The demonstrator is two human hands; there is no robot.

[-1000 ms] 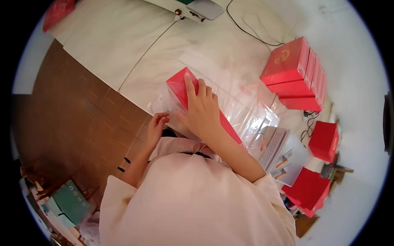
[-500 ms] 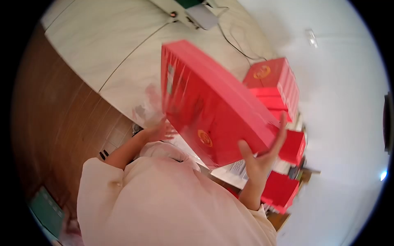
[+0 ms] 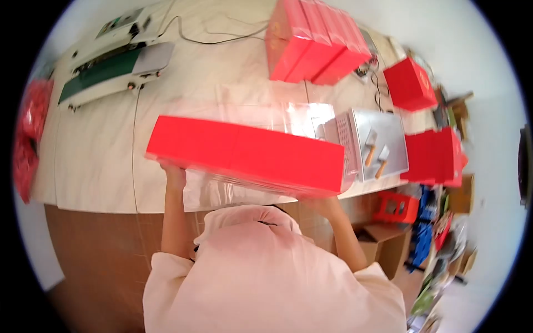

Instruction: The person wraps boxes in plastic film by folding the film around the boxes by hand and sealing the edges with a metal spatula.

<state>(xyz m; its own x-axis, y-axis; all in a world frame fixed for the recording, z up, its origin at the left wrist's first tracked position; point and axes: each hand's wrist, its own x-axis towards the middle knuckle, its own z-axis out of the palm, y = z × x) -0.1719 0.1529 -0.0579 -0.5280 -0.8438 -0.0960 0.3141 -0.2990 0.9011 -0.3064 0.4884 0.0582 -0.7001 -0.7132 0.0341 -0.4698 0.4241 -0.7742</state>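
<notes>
A long red box (image 3: 247, 152) is held over the table's front edge, one narrow red side turned up. My left hand (image 3: 175, 173) grips its left end from below, the fingers mostly hidden under it. My right hand (image 3: 322, 205) supports the lower right end, also partly hidden and a little blurred. Clear plastic film (image 3: 208, 193) shows on the table behind and in front of the box. To the right of the box stands a metal-topped unit (image 3: 388, 130) with two wooden-handled scrapers (image 3: 370, 149) on it.
Several red boxes (image 3: 300, 47) stand wrapped at the back of the table (image 3: 94, 177). A sealing machine with a green belt (image 3: 105, 72) is at back left. More red boxes (image 3: 411, 83) lie at right. Below are a red stool (image 3: 397, 206) and a cardboard box (image 3: 383, 238).
The red box has swung from a steep tilt to nearly level, narrow side up. My left hand, apart from it before, now holds its left end. The view has turned toward the table.
</notes>
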